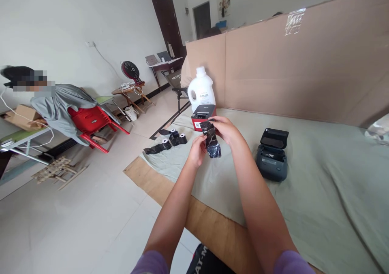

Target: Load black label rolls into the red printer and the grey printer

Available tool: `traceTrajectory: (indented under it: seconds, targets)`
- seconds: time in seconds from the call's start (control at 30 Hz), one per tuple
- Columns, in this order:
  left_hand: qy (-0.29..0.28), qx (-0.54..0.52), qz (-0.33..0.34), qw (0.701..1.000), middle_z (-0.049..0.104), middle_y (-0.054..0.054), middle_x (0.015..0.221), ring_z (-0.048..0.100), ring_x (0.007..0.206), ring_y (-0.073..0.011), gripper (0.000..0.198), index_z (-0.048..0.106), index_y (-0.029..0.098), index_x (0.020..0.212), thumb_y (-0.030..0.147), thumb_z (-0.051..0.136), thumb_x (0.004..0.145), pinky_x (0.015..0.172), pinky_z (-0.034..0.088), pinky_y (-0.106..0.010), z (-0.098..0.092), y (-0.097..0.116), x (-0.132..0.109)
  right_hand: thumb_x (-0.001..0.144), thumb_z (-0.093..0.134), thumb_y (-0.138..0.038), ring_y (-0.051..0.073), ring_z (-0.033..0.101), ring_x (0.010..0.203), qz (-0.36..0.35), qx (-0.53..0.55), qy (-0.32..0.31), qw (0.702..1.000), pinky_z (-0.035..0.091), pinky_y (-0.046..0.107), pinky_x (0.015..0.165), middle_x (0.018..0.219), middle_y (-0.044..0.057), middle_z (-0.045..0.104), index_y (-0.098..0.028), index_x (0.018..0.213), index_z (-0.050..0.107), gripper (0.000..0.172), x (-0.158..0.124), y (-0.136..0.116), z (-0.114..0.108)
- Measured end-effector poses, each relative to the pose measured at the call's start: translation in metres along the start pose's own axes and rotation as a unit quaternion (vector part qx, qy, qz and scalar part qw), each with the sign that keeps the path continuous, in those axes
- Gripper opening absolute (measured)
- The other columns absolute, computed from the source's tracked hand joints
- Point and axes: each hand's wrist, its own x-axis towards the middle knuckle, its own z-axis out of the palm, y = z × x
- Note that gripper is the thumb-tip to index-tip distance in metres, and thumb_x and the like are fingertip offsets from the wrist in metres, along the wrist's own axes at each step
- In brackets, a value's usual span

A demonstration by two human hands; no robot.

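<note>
My left hand (198, 149) pinches the side of a black, white-veined paper strip (212, 141). At the strip's top end, my right hand (226, 129) has its fingers closed on it. The strip hangs down between both hands, and its lower end is loose and shiny. Just behind it stands a red and black receipt printer (203, 113), partly covered by the strip and my right fingers. Left of my hands, several black paper rolls (174, 134) with white cores rest on the cloth, some with lengths unrolled. To the right, a dark portable printer (272, 162) has its lid raised.
A white jug (202, 88) stands behind the receipt printer, before a tall cardboard panel (258, 63). Pale green cloth (316, 209) covers the wooden tabletop (164, 183). At left, a person in grey sits on a red chair (88, 124). A fan (130, 70) stands on a stool.
</note>
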Motion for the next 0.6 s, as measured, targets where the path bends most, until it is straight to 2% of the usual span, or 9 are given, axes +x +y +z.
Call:
traceTrajectory:
  seconds: [0.1, 0.27, 0.47, 0.53, 0.6]
  targets:
    - [-0.012, 0.062, 0.013, 0.998, 0.059, 0.003, 0.068, 0.053, 0.058, -0.0092, 0.022, 0.061, 0.016, 0.075, 0.031, 0.076, 0.069, 0.056, 0.041, -0.021, -0.005, -0.005, 0.004, 0.074, 0.066, -0.013, 0.014, 0.064, 0.068, 0.001, 0.012, 0.006, 1.0, 0.053, 0.026, 0.065, 0.078, 0.003, 0.07, -0.017, 0.092, 0.068, 0.018, -0.001, -0.003, -0.005]
    - [0.0, 0.163, 0.039, 0.986, 0.05, 0.005, 0.058, 0.048, 0.055, -0.009, 0.035, 0.05, 0.018, 0.061, 0.038, 0.077, 0.073, 0.056, 0.039, -0.021, -0.007, -0.007, 0.007, 0.074, 0.073, -0.023, 0.015, 0.064, 0.074, -0.022, -0.046, 0.022, 0.998, 0.049, 0.024, 0.064, 0.086, 0.004, 0.072, -0.018, 0.093, 0.072, 0.02, -0.003, -0.006, -0.011]
    - [-0.04, 0.256, 0.093, 0.961, 0.058, 0.0, 0.059, 0.051, 0.058, -0.0105, 0.036, 0.062, 0.017, 0.059, 0.044, 0.074, 0.08, 0.056, 0.039, -0.022, -0.009, -0.008, 0.008, 0.074, 0.074, -0.029, 0.018, 0.066, 0.086, -0.072, -0.106, 0.03, 0.991, 0.049, 0.028, 0.077, 0.095, 0.005, 0.074, -0.017, 0.096, 0.073, 0.025, -0.006, -0.007, -0.017]
    - [-0.025, 0.267, 0.119, 0.956, 0.061, -0.001, 0.064, 0.052, 0.06, -0.0111, 0.03, 0.068, 0.017, 0.065, 0.042, 0.075, 0.08, 0.057, 0.04, -0.021, -0.008, -0.007, 0.007, 0.076, 0.072, -0.029, 0.019, 0.067, 0.088, -0.084, -0.109, 0.024, 0.99, 0.049, 0.029, 0.08, 0.096, 0.005, 0.074, -0.016, 0.098, 0.072, 0.025, -0.004, -0.005, -0.019]
    - [0.027, 0.246, 0.164, 0.955, 0.068, -0.003, 0.081, 0.057, 0.068, -0.0122, 0.019, 0.073, 0.019, 0.083, 0.036, 0.079, 0.077, 0.059, 0.042, -0.021, -0.006, -0.003, 0.004, 0.078, 0.07, -0.03, 0.02, 0.067, 0.09, -0.103, -0.119, -0.001, 0.988, 0.05, 0.03, 0.081, 0.096, 0.006, 0.074, -0.016, 0.097, 0.072, 0.024, -0.002, -0.002, -0.02]
